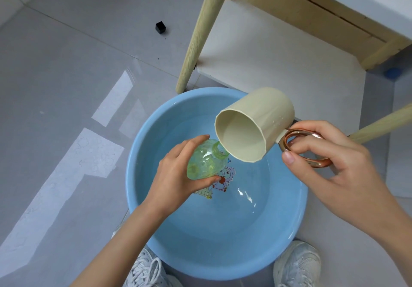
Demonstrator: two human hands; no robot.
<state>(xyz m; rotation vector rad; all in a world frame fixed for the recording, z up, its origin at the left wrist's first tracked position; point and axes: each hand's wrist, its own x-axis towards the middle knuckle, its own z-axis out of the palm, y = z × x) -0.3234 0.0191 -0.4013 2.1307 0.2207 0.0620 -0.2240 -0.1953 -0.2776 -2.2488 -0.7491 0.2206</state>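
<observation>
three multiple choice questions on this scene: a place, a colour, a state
1. Where is the green bottle held? A over the blue basin B on the floor C on the shelf
2. What colour is the ring handle? A black B copper C white
3. How is the beige cup held? A upright B tipped toward the bottle C upside down

1 A: the left hand grips it above the basin. 2 B: the handle shines copper. 3 B: its mouth leans over the bottle's neck.

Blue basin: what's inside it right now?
Clear water and a cartoon picture on the bottom. The left hand, green bottle and tilted cup held over the basin hide part of the picture and far wall.
</observation>
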